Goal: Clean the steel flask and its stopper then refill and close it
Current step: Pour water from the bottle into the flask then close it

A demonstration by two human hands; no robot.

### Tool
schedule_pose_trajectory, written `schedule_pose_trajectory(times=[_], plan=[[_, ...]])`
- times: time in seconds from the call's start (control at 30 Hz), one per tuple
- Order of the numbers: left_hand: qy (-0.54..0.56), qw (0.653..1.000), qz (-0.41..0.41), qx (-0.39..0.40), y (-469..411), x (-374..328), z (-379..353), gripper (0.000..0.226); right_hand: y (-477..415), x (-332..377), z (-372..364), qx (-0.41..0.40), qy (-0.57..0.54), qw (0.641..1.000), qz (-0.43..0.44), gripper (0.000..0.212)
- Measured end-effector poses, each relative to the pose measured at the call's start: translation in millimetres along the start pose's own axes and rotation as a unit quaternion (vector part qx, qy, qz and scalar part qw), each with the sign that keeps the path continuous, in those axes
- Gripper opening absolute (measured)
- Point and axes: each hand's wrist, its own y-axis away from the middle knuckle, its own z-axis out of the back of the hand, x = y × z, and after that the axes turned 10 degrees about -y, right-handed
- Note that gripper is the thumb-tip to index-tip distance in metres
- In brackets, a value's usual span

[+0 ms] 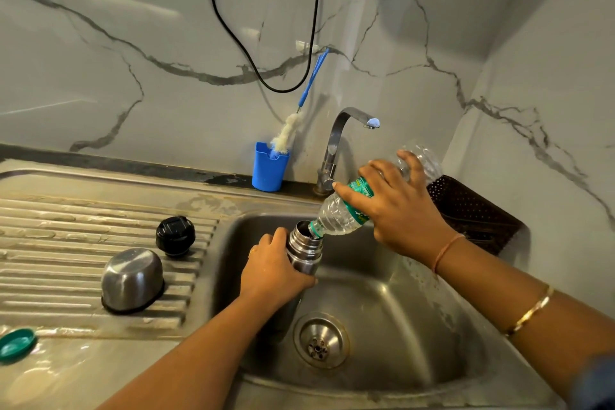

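Over the steel sink basin (pixel 382 303), my left hand (pixel 271 271) curls its fingers round the cylindrical steel flask (pixel 304 245). My right hand (pixel 399 213) has its fingers clamped on a tilted clear plastic bottle (pixel 336 221), neck at the flask's mouth.

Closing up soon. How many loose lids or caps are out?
3, all on the draining board: black stopper farthest, steel cup lid nearer, green cap nearest, at left.

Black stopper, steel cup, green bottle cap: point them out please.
black stopper (pixel 175 236), head view, its top face.
steel cup (pixel 132 278), head view, its rounded side.
green bottle cap (pixel 17 344), head view, its middle.
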Motion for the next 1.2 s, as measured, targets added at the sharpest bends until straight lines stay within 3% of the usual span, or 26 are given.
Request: schedule_pose_trajectory(times=[0.33,0.53,0.73,0.93,1.07,1.2], plan=[[0.008,1.0,0.004,0.007,-1,1,-1,0.07,-31,-15,18,-0.016,0.062,0.991,0.116,0.061],[0.009,1.0,0.003,0.009,-1,1,-1,0.073,-47,-23,31,-0.027,0.068,0.987,0.143,0.046],[0.01,1.0,0.007,0.01,-1,0,-1,0.074,-59,-34,44,-0.049,0.107,0.981,0.158,0.046],[0.01,1.0,0.008,0.01,-1,0,-1,0.073,-57,-29,43,-0.071,0.107,0.985,0.118,0.048],[0.012,1.0,0.008,0.006,-1,1,0,0.071,-38,-6,21,-0.032,0.087,0.983,0.159,0.043],[0.013,1.0,0.01,0.007,-2,2,1,0.072,-44,-12,30,-0.077,0.063,0.993,0.067,0.052]])
